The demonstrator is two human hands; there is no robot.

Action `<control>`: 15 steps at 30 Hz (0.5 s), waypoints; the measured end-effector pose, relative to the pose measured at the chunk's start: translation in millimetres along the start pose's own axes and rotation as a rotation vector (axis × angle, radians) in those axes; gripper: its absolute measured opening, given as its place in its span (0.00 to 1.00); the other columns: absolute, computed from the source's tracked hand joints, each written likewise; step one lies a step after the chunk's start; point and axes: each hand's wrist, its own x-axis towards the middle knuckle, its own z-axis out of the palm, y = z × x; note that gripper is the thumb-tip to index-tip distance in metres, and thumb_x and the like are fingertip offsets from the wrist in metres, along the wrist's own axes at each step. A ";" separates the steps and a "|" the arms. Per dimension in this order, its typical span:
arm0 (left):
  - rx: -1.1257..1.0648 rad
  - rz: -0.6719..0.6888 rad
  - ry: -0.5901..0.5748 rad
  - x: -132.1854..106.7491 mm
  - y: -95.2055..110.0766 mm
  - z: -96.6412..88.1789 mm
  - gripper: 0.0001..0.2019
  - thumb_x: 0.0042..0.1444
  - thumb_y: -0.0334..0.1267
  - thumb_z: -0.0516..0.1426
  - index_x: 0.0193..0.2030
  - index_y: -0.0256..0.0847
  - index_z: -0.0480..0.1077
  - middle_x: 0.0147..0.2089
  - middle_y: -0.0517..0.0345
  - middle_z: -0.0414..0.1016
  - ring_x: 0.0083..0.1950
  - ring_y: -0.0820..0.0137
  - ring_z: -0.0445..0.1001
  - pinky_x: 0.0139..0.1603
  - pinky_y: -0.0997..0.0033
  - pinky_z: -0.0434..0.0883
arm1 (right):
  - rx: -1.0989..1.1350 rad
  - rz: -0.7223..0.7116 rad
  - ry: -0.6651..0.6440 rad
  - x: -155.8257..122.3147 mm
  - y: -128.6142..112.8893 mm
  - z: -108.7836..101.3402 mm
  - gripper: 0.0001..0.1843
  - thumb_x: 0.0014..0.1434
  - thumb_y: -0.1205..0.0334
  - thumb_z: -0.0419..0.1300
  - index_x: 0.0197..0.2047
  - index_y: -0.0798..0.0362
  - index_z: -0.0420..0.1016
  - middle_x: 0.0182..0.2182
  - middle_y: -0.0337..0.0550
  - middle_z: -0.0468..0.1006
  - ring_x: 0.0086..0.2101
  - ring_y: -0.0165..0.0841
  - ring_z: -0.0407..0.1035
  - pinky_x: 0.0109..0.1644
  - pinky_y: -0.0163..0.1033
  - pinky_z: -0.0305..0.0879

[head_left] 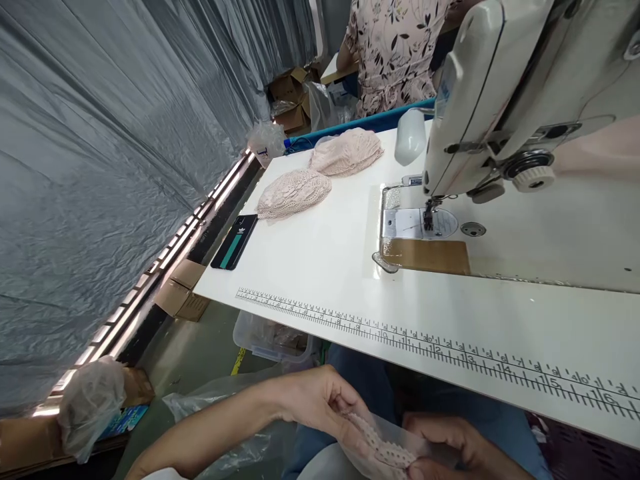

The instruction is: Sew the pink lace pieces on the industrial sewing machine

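Low in the head view, below the table's front edge, my left hand (330,407) pinches a strip of pale pink lace with sheer fabric (385,450). My right hand (450,443) is closed on the other end of the same piece, so it stretches between both hands over my lap. Its lower part runs out of the picture. On the table lie two pale pink lace cups, one nearer (294,193) and one behind it (347,152). The sewing machine (470,87) stands at the right, its presser foot (429,217) above the metal plate.
A dark phone (234,242) lies at the table's left edge. A printed ruler (383,331) runs along the front of the white table (320,260). Beneath is a plastic bin (273,340). A person in a floral top (393,50) is behind the table. Boxes (184,291) stand on the left.
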 end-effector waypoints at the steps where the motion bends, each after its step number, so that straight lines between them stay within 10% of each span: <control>1: -0.002 -0.015 -0.005 1.3 1.0 0.8 0.32 0.29 0.54 0.69 0.42 0.38 0.77 0.36 0.56 0.80 0.39 0.70 0.78 0.45 0.76 0.73 | -0.007 0.000 0.007 1.2 -1.7 0.6 0.21 0.49 0.45 0.59 0.20 0.51 0.58 0.21 0.34 0.56 0.27 0.31 0.53 0.31 0.37 0.47; 15: -0.018 -0.034 0.103 -1.7 -0.2 -2.9 0.20 0.33 0.48 0.70 0.32 0.39 0.79 0.31 0.58 0.79 0.35 0.69 0.77 0.46 0.69 0.73 | -0.014 0.047 0.042 -4.1 -24.6 -0.1 0.12 0.44 0.55 0.59 0.20 0.52 0.63 0.20 0.32 0.59 0.24 0.28 0.53 0.28 0.34 0.48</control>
